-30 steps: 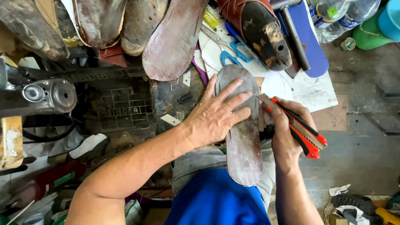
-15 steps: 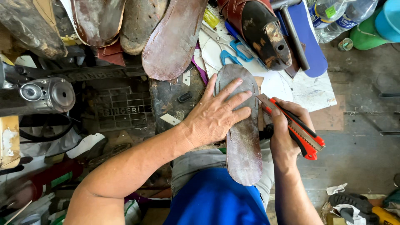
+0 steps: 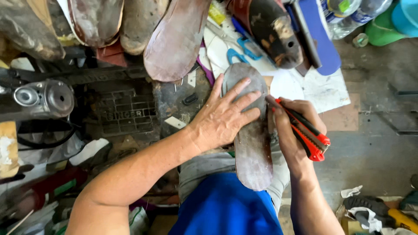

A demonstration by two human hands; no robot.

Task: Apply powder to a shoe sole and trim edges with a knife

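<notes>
Both hands are busy: the left hand lies flat with fingers spread on the grey sole across the lap, while the right hand, its grip closed round a red utility knife, works the sole's right edge, trimming seemingly unfinished.

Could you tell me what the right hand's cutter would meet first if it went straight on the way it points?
Probably the grey shoe sole: the right hand aims the red cutter up-left at its edge, beside the left hand.
</notes>
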